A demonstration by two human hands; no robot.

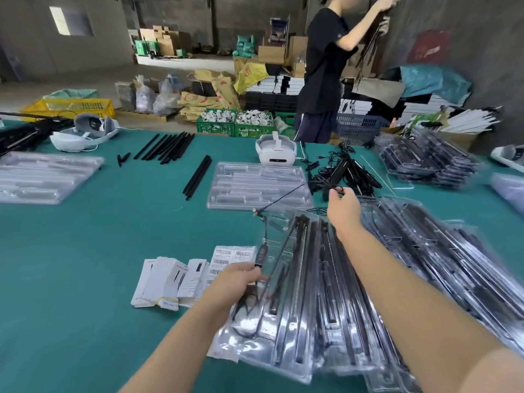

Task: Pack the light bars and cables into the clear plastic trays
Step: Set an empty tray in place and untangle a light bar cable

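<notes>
I pinch the thin black cable (286,200) taut between my far right hand (341,204) and near left hand (241,276), fingers clamped, its length slanting above the clear plastic tray (297,321).

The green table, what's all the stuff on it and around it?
Empty clear plastic tray: one, see-through, table centre.
Filled clear plastic trays: a stack, clear with black bars, near right.
Loose black light bars: about ten, black, far left-centre.
White headset: one, white, behind the empty tray.
White paper cards: a bundle, white, near centre.
Tangled black cables: a pile, black, far right-centre.
Thin black cable: one, black, stretched between both hands.
Green crates: several, green, floor beyond.
Left hand: grip on the cable.
Right hand: grip pinching the cable's end.
</notes>
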